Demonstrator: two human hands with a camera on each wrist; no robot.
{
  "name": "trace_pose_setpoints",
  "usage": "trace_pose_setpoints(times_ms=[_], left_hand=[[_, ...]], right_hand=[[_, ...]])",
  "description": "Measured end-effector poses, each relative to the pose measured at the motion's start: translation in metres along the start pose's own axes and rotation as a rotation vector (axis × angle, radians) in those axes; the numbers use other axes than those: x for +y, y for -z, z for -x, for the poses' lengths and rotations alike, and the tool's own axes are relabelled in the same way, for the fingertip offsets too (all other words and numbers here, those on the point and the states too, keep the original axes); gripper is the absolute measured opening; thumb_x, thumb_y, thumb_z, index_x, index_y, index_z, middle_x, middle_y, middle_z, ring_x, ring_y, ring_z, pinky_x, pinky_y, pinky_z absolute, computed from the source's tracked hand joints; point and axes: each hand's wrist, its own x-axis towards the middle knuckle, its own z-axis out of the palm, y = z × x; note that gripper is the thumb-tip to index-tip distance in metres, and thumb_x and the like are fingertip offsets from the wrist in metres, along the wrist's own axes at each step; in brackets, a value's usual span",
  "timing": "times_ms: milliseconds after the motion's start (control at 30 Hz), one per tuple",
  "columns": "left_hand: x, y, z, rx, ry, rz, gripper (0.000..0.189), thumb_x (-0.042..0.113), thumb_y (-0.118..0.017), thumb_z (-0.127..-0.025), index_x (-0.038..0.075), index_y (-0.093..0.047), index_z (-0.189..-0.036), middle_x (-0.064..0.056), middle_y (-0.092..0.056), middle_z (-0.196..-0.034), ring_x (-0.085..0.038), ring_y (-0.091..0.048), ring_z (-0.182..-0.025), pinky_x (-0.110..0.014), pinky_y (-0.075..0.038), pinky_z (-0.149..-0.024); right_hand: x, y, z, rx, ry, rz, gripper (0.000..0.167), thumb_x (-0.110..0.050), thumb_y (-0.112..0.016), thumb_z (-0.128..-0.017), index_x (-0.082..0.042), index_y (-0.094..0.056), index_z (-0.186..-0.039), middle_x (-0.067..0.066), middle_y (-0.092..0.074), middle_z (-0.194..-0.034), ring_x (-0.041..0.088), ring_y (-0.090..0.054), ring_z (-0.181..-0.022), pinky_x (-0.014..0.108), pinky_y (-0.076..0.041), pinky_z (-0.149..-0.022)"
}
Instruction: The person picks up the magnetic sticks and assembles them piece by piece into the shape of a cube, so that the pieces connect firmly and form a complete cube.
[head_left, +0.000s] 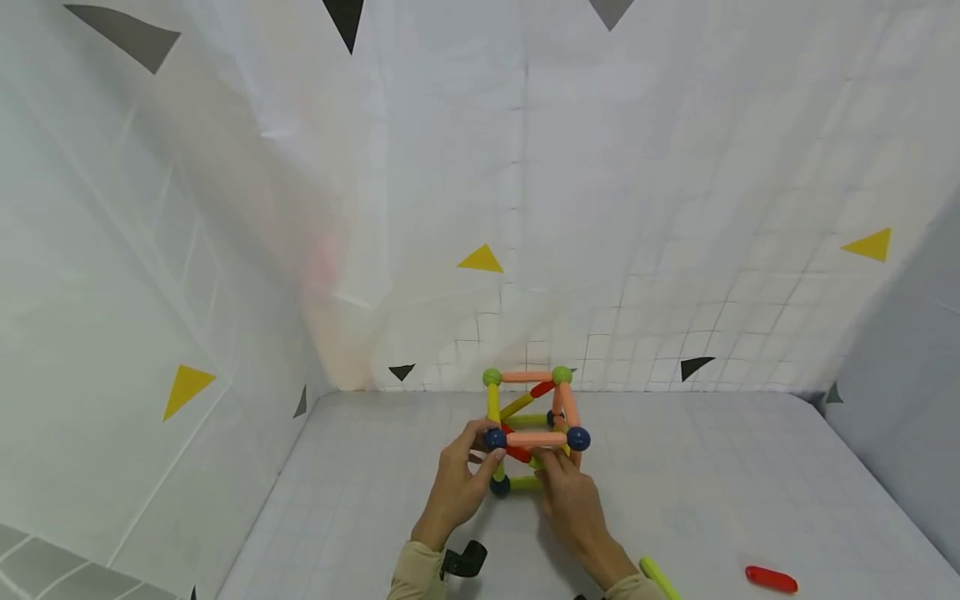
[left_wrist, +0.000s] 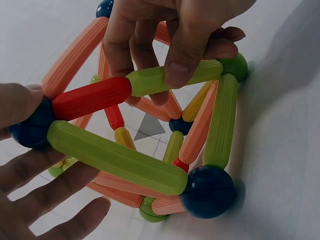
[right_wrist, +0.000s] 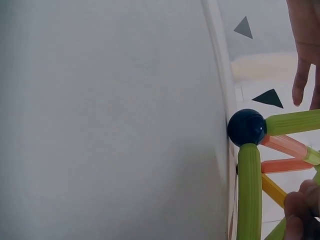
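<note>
A cube-like frame of magnetic building sticks and balls [head_left: 534, 438] stands on the table, its corners dark blue and green balls. My left hand [head_left: 459, 479] grips the upper front-left blue ball [left_wrist: 33, 124] between thumb and fingers, other fingers spread below it. With thumb and fingertips, my right hand [head_left: 576, 502] pinches a light green stick [left_wrist: 145, 81] on the front face. That stick meets a red stick [left_wrist: 92, 98] end to end, forming a diagonal from the held blue ball to a green ball [left_wrist: 235, 67]. In the right wrist view the right fingers partly cover the sticks.
On the table [head_left: 337, 500], a loose red stick [head_left: 771, 579] lies at the front right and a yellow-green stick [head_left: 658, 577] beside the right sleeve. White sheet walls [head_left: 645, 208] with yellow and black triangles enclose the back and sides.
</note>
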Motion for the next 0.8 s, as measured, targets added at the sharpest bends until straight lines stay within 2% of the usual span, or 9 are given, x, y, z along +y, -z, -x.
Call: trace_pose_setpoints(times_ms=[100,300,433,600,800], left_hand=[[-0.0001,-0.0005,0.0002,-0.01,0.014,-0.002,0.035,0.026,-0.069,-0.105,0.025,-0.058,-0.138,0.003,-0.073,-0.119,-0.012,-0.069,-0.101,-0.029,-0.058,-0.084],[-0.0008,-0.0019,-0.0003,-0.009,0.004,0.0,0.034,0.027,-0.069,-0.105,0.024,-0.058,-0.137,0.003,-0.073,-0.118,-0.013,-0.068,-0.101,-0.031,-0.058,-0.083],[-0.0003,-0.0015,-0.0008,-0.005,0.006,-0.003,0.034,0.026,-0.069,-0.105,0.025,-0.058,-0.138,0.004,-0.073,-0.117,-0.013,-0.068,-0.101,-0.031,-0.059,-0.083],[0.0011,0.0002,-0.0012,-0.003,0.019,0.0,0.035,0.026,-0.069,-0.105,0.027,-0.058,-0.138,0.005,-0.073,-0.116,-0.013,-0.069,-0.101,-0.032,-0.058,-0.083],[0.0021,-0.0002,-0.0008,-0.001,0.021,-0.004,0.036,0.025,-0.07,-0.105,0.027,-0.058,-0.138,0.005,-0.073,-0.116,-0.013,-0.07,-0.1,-0.031,-0.059,-0.082]], right_hand=[[-0.0004,0.0005,-0.0003,-0.024,-0.011,0.02,0.056,0.01,-0.091,-0.073,-0.007,-0.071,-0.123,0.013,-0.076,-0.115,0.018,-0.071,-0.07,0.033,-0.062,-0.064],[-0.0002,0.0028,-0.0007,-0.071,-0.035,0.051,0.053,0.006,-0.089,-0.079,-0.007,-0.068,-0.125,0.015,-0.075,-0.118,0.018,-0.069,-0.065,0.032,-0.06,-0.059],[0.0001,0.0036,-0.0007,-0.085,-0.056,0.003,0.052,-0.001,-0.09,-0.082,-0.009,-0.065,-0.127,0.014,-0.076,-0.119,0.021,-0.075,-0.074,0.028,-0.058,-0.058],[-0.0004,0.0042,-0.0034,-0.084,-0.067,-0.088,0.045,-0.015,-0.087,-0.09,-0.01,-0.067,-0.13,0.01,-0.077,-0.12,0.024,-0.078,-0.093,0.028,-0.06,-0.064],[-0.0012,0.0041,-0.0059,-0.08,-0.079,-0.087,0.04,-0.017,-0.084,-0.092,-0.011,-0.069,-0.129,0.008,-0.078,-0.12,0.021,-0.078,-0.089,0.026,-0.058,-0.064]])
